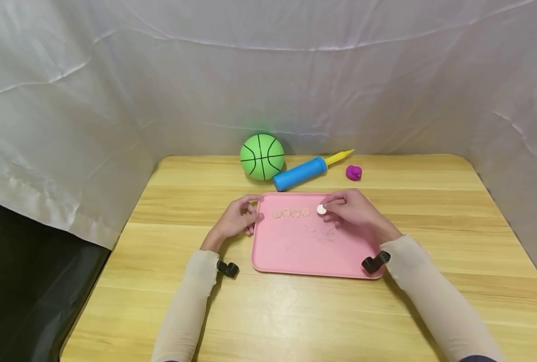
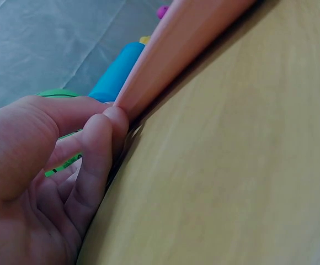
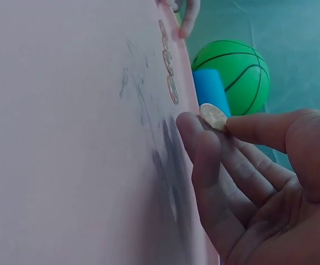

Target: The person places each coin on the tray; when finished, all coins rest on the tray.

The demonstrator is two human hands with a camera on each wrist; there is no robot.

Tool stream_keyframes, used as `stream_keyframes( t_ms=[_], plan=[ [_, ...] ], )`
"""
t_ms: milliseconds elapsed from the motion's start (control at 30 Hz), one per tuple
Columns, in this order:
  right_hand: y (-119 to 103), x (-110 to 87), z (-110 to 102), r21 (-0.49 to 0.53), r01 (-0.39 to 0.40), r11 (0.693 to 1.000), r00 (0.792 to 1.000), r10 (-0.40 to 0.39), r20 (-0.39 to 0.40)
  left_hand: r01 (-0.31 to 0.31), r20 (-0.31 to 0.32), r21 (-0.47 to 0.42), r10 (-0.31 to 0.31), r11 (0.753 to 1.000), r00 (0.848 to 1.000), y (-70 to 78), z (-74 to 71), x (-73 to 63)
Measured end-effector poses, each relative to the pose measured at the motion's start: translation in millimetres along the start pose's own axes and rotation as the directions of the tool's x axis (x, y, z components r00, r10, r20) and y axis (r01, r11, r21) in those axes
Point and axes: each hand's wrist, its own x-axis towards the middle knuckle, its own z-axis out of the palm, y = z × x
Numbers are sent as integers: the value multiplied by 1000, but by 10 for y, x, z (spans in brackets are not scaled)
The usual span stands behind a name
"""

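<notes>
Several coins [image 1: 296, 213] lie in a row on the pink tray [image 1: 291, 256], toward its far side. Just right of the row, my right hand [image 1: 351, 207] pinches another coin [image 3: 213, 116] between thumb and fingers, held above the tray's surface. The left hand [image 1: 237, 218] is at the tray's left edge; in the left wrist view its thumb and fingertips pinch the rim [image 2: 149, 66]. Its other fingers curl beneath, near the wooden table.
Behind the tray are a green ball [image 1: 262, 157] with black lines, a blue pump [image 1: 301, 173] with a yellow nozzle, and a small purple toy duck [image 1: 353, 173]. The wooden table [image 1: 453, 226] ends at a grey cloth backdrop [image 1: 232, 90].
</notes>
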Motion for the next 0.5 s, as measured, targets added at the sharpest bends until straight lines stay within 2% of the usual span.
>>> stream_keyframes(
  t_ms=[133, 500],
  plan=[
    [-31, 75, 58, -66, -2, 998, 999, 0, -33, -1, -5, -3, 1, 1000, 1000, 0, -3, 8],
    [0, 114, 194, -238, 67, 969, 985, -103, -141, -6, 3, -19, 6, 1000, 1000, -4, 1, 17]
  ],
)
